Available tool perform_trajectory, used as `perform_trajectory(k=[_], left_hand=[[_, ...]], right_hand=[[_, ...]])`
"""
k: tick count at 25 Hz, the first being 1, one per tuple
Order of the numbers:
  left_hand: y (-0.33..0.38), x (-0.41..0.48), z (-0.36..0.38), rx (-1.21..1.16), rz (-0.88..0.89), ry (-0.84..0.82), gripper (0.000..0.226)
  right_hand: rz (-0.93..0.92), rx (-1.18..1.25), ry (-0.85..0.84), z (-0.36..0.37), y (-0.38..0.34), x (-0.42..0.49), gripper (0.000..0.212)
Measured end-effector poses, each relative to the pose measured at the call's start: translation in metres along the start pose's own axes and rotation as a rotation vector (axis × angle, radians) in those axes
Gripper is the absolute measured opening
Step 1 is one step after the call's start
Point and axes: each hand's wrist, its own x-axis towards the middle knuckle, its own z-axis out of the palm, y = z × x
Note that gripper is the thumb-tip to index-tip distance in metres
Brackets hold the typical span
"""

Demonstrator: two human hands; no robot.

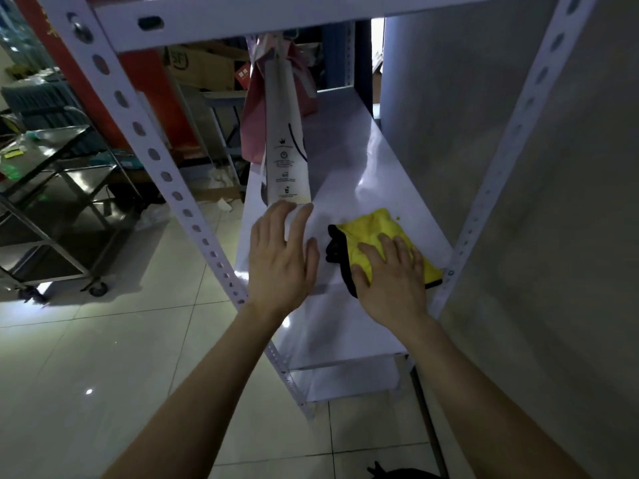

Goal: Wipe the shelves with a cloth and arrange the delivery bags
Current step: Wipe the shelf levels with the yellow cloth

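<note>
A yellow cloth [378, 229] with a black edge lies on the white shelf [349, 160] near its front right corner. My right hand [390, 274] presses flat on the cloth with straight fingers. A tall white delivery bag [288, 143] stands upright on the shelf's left side, and a pink bag [256, 122] stands just behind it. My left hand [281, 257] hovers open in front of the white bag, fingertips at its base; I cannot tell whether they touch it.
White perforated shelf posts [162, 167] rise left and right [511, 140], with an upper shelf beam [242, 22] overhead. A grey wall [553, 202] stands at the right. A steel cart [58, 209] on wheels stands at the left on the tiled floor [103, 357]. Cardboard boxes [204, 67] lie behind.
</note>
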Motion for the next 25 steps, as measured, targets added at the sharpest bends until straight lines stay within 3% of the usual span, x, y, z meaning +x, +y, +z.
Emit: perform_trajectory(k=[2, 4, 11, 16, 20, 25], left_hand=[[-0.008, 0.001, 0.022, 0.044, -0.186, -0.302, 0.054], [-0.024, -0.004, 0.035, 0.064, -0.327, -0.47, 0.058], [-0.03, -0.014, 0.04, 0.023, -0.299, -0.427, 0.048], [-0.029, -0.015, 0.037, 0.005, -0.322, -0.44, 0.052], [-0.029, -0.014, 0.037, 0.027, -0.331, -0.425, 0.048], [-0.028, -0.015, 0.039, 0.022, -0.307, -0.398, 0.046]], right_hand=[[-0.003, 0.02, 0.01, -0.001, 0.003, 0.0, 0.052], [0.016, 0.021, -0.04, 0.001, 0.005, 0.004, 0.057], [0.106, 0.024, -0.333, 0.018, 0.009, 0.166, 0.064], [0.214, -0.012, -0.389, 0.024, 0.03, 0.242, 0.062], [0.276, 0.009, -0.268, 0.018, 0.026, 0.203, 0.058], [0.203, -0.032, -0.095, -0.001, 0.021, 0.055, 0.058]])
